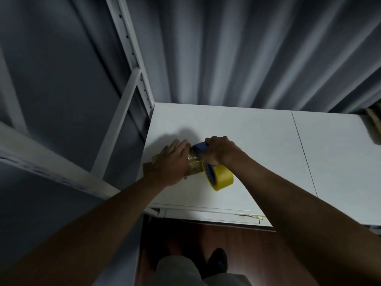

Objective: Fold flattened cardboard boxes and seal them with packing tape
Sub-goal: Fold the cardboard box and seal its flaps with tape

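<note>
A small cardboard box (148, 165), largely hidden, sits near the left edge of the white table (257, 141). My left hand (172, 162) lies flat over it with straight fingers. A strip of glossy clear tape (193, 163) runs across the box between my hands. My right hand (219, 150) grips the blue handle (201, 147) of a tape dispenser that carries a yellow tape roll (220, 177), standing on edge on the table just right of the box.
A white metal shelving frame (127, 104) stands to the left of the table. Grey curtains (247, 48) hang behind it. A seam (303, 147) splits the tabletop on the right. Dark wooden floor (237, 244) and my shoe (217, 260) show below the table's front edge.
</note>
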